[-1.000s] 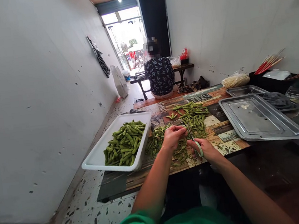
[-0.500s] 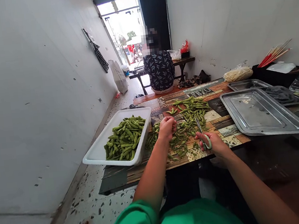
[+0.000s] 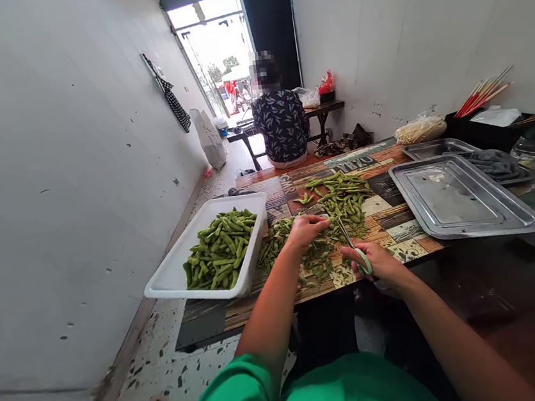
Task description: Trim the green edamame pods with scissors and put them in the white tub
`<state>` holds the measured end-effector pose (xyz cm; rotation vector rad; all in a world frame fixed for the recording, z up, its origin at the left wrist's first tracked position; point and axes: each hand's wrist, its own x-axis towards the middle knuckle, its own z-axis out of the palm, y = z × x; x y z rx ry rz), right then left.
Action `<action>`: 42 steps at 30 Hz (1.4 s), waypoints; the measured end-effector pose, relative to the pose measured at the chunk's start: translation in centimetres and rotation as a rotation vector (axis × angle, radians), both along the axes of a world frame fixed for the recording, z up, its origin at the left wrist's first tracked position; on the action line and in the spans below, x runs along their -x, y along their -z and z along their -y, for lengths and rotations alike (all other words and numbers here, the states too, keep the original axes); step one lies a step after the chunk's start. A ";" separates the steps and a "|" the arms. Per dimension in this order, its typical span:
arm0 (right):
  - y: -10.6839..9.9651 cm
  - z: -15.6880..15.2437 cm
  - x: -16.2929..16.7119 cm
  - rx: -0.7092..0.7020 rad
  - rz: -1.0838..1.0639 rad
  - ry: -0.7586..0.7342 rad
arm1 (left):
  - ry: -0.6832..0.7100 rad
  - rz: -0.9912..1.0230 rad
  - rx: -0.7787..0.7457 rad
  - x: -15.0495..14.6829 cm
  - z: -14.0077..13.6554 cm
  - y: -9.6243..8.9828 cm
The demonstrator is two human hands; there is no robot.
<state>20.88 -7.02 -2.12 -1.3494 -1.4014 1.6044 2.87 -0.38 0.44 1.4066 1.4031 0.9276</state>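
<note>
My right hand (image 3: 378,262) is closed round the pale green handles of a pair of scissors (image 3: 345,233), whose blades point up and away from me. Just left of the blades, my left hand (image 3: 306,230) pinches a green bean pod, mostly hidden by the fingers, with its end near the blade tips. Beyond both hands lies a loose pile of green bean pods (image 3: 345,201) on the table. Small trimmed bits (image 3: 321,268) are scattered below and between the hands. A white plastic tub (image 3: 171,288) on the left holds a heap of plump pods (image 3: 224,247).
A metal tray (image 3: 465,203) lies on the table at the right, partly over another tray with a dark cloth (image 3: 495,165). Skewers (image 3: 484,91) stand in a black box behind. A person (image 3: 281,125) sits beyond the table, facing away. A wall borders the left.
My left hand has moved right, from over the pile toward the scissors, and its pod now meets the blade area. The scissors have shifted slightly left.
</note>
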 end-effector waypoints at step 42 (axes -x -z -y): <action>-0.4 0.1 2.2 -0.132 -0.068 0.094 | 0.062 0.512 0.123 -2.3 2.9 -0.2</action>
